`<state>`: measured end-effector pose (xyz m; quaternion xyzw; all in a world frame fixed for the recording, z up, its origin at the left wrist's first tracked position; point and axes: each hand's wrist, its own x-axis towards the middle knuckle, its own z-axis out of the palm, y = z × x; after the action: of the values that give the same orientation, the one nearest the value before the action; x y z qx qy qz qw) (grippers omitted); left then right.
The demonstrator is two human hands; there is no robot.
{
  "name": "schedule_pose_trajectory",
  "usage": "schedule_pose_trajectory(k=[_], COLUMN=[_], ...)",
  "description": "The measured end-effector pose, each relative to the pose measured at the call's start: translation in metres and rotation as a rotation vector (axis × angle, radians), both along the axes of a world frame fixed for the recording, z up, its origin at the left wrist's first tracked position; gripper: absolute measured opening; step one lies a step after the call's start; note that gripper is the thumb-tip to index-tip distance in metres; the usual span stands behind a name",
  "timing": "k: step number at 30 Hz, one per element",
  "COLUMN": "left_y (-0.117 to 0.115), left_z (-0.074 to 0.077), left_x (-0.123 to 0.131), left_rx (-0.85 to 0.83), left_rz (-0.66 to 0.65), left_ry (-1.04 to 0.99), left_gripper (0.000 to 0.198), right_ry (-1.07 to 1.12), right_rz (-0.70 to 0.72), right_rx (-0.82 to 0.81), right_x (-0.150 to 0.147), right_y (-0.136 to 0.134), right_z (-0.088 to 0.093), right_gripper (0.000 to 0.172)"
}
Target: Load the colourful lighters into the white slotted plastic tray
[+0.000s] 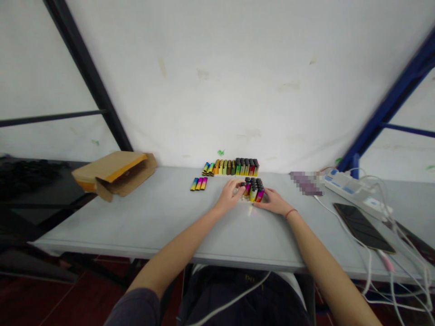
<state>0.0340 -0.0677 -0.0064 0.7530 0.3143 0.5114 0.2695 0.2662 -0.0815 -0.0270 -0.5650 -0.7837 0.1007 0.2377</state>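
A small cluster of upright, rainbow-coloured lighters (253,189) with black tops stands on the grey table (142,222). My left hand (229,195) curls against the cluster's left side, fingers touching it. My right hand (273,202) presses against its right side; a red band sits on that wrist. Both hands hold the cluster between them. A longer row of lighters (234,167) stands by the wall behind. Three lighters (199,183) lie flat to the left.
An open brown cardboard box (113,174) lies on its side at the table's far left. At the right are a white power strip (353,190) with tangled cables, a dark phone (363,227) and a blurred purple object (306,183). A white wall stands behind.
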Motion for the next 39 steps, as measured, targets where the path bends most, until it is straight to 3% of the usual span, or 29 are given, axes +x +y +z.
schedule_pose_trajectory(k=[5,14,21,24,29,31,35,39], left_y=[-0.001,-0.003,-0.004,-0.003,0.016,0.026,0.037,0.033], left_z=[-0.007,-0.005,0.0,0.008,0.016,0.016,0.012,0.007], left_x=[0.006,0.004,0.001,-0.004,-0.039,-0.058,-0.078,-0.065], left_rx=[-0.152,-0.167,0.137,0.138,-0.057,-0.108,-0.142,-0.135], left_rz=[-0.063,-0.038,0.025,0.169,0.73,0.847,0.879,0.741], left_ry=[0.029,0.026,0.322,0.463,0.675,0.768,0.847,0.855], left_gripper=[0.03,0.029,0.032,0.038,0.034,0.029,0.025,0.028], right_ry=[0.02,0.026,0.01,-0.005,0.018,0.026,0.022,-0.005], right_rz=[0.017,0.018,0.015,0.007,0.009,0.003,0.006,0.001], right_rx=[0.022,0.029,0.016,0.003,0.008,0.014,0.011,-0.014], right_x=[0.001,0.001,0.001,0.0,0.0,0.0,0.0,0.0], right_y=[0.001,0.001,0.001,0.001,0.001,0.0,0.0,-0.001], right_z=[-0.002,-0.002,-0.002,-0.001,-0.001,-0.001,-0.001,0.002], right_gripper=[0.067,0.066,0.069,0.07,0.07,0.07,0.069,0.07])
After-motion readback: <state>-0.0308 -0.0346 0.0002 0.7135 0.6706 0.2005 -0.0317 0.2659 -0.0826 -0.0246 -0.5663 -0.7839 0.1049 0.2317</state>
